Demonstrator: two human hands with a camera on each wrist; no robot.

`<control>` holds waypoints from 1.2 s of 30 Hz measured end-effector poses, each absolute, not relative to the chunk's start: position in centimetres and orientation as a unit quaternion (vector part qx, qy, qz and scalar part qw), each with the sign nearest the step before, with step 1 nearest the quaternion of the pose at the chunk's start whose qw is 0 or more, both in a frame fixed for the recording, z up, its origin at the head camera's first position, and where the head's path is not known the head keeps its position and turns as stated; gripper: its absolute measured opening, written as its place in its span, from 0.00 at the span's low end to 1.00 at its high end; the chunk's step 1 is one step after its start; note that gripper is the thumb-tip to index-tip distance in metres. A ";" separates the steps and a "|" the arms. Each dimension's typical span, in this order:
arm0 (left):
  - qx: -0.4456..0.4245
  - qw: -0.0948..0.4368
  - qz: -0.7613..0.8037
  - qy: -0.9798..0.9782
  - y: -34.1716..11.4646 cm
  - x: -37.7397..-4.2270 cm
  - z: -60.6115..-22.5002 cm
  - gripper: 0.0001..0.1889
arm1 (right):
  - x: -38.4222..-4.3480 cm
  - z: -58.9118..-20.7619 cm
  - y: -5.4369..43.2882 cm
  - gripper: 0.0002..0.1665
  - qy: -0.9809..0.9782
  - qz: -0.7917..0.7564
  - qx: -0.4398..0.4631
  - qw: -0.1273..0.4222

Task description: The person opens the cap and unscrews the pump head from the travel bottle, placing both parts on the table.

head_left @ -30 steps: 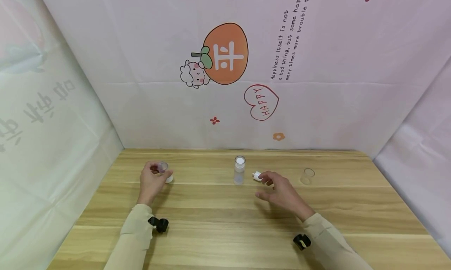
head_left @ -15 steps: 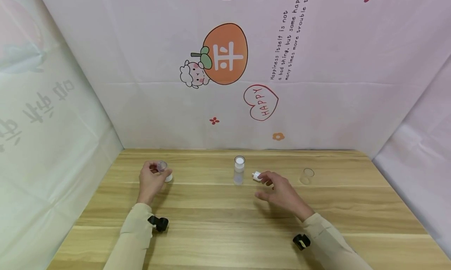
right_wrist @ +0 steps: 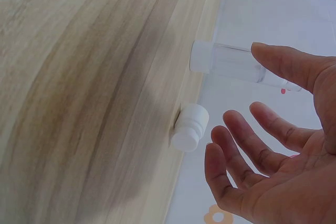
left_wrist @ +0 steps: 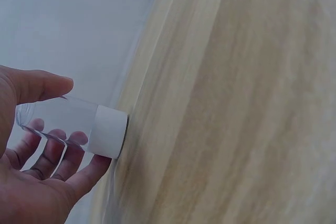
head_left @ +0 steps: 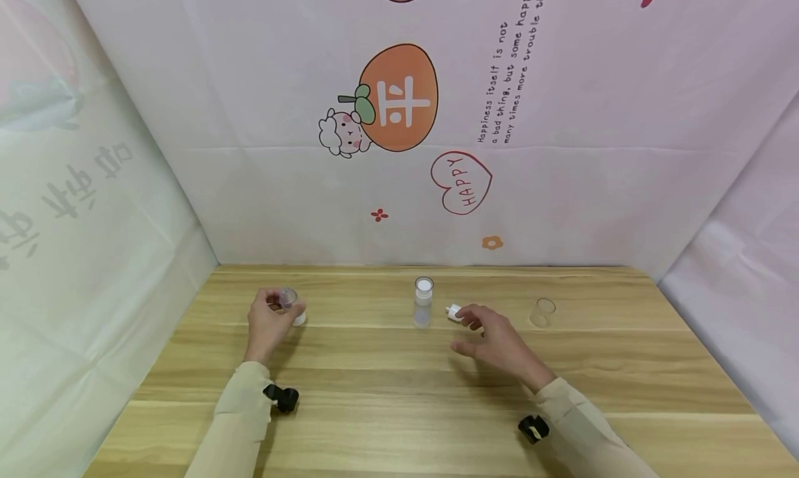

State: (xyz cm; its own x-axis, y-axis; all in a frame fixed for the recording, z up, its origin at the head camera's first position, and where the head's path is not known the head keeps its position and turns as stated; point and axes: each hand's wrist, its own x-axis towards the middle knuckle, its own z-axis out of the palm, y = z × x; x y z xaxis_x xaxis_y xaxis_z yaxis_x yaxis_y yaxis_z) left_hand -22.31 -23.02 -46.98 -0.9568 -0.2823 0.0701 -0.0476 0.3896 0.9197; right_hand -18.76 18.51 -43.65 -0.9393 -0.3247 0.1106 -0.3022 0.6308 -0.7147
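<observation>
At the left of the table my left hand [head_left: 270, 325] grips a clear cylinder [left_wrist: 60, 116] with a white end [left_wrist: 108, 131]. That white end meets the tabletop; thumb and fingers lie on opposite sides of the clear wall. My right hand [head_left: 496, 339] holds nothing, its fingers loosely bent and spread. Just beyond its fingertips a small white cap-like part [right_wrist: 190, 128] lies on its side, apart from the hand in the right wrist view. Left of that part stands a slim clear bottle [head_left: 422, 315] with a white section.
A short clear cup-like cylinder [head_left: 543, 314] stands to the right, beyond my right hand. Behind the wooden table [head_left: 399, 408] rises a white printed cloth [head_left: 281, 186], and cloth also hangs at both sides. Black wrist mounts [head_left: 284, 398] sit on my sleeves.
</observation>
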 end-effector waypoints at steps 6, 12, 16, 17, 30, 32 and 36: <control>0.097 0.117 -0.545 -0.825 -23.0 -22.4 -47.2 0.27 | -18.7 -43.6 18.4 0.27 0.902 -0.395 -0.174 0.013; 0.096 0.123 -0.536 -0.830 -22.8 -22.3 -47.2 0.27 | -18.8 -43.6 18.4 0.27 0.903 -0.392 -0.175 0.010; 0.092 0.121 -0.538 -0.829 -22.8 -22.3 -47.2 0.27 | -18.8 -43.6 18.4 0.27 0.903 -0.392 -0.176 0.011; 0.091 0.121 -0.538 -0.829 -22.8 -22.3 -47.2 0.27 | -18.7 -43.6 18.4 0.28 0.902 -0.393 -0.176 0.011; 0.090 0.120 -0.521 -0.841 -22.8 -22.3 -47.1 0.31 | -18.8 -43.7 18.6 0.28 0.900 -0.397 -0.178 0.013; 0.092 0.115 -0.524 -0.839 -22.7 -22.3 -47.0 0.32 | -18.9 -43.7 18.6 0.28 0.901 -0.397 -0.176 0.014; 0.093 0.109 -0.531 -0.835 -22.7 -22.2 -46.9 0.33 | -19.0 -43.8 18.5 0.27 0.902 -0.395 -0.176 0.013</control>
